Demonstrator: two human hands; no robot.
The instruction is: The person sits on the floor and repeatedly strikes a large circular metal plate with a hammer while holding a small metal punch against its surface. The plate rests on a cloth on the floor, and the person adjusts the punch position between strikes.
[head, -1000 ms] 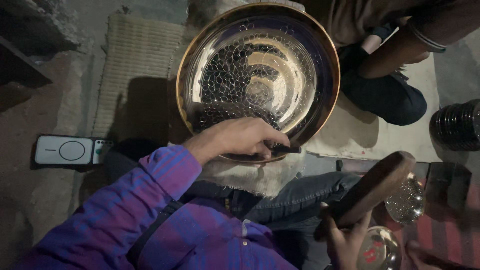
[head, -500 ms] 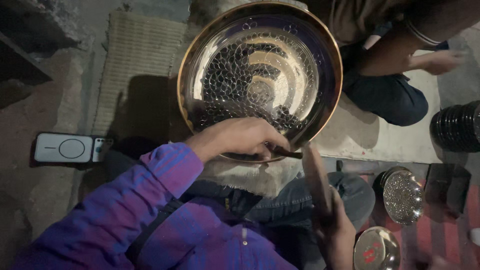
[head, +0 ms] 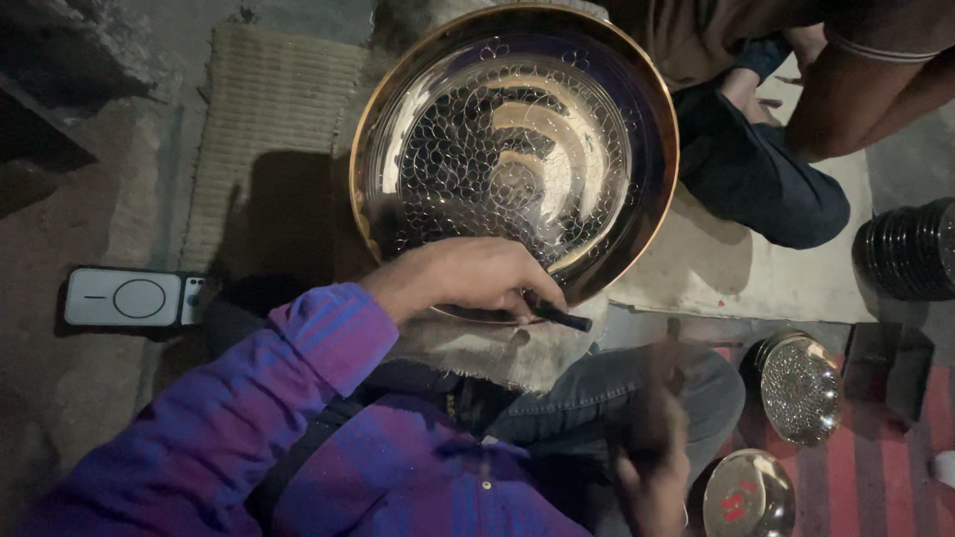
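Note:
A large round brass plate (head: pixel 637 109) with a hammered dimple pattern leans over my lap on a pale cloth (head: pixel 497 348). My left hand (head: pixel 468 278), in a purple checked sleeve, rests on the plate's near rim and grips a thin dark punch (head: pixel 559 317) whose tip sticks out to the right. My right hand (head: pixel 652 477) is low at the right over my jeans, blurred by motion. It holds a wooden mallet (head: pixel 652 398) that shows only as a smear.
A white flat device (head: pixel 124 296) lies on the floor at left beside a woven mat (head: pixel 269 129). Another person (head: pixel 766 179) sits at top right. A stack of dark bowls (head: pixel 910 249), a small hammered bowl (head: pixel 801 386) and a small metal dish (head: pixel 748 494) stand at right.
The mallet, raised at the right a second ago, has swung down and left with my right hand. My left hand has stayed on the rim. The other person's arm has drawn back upward.

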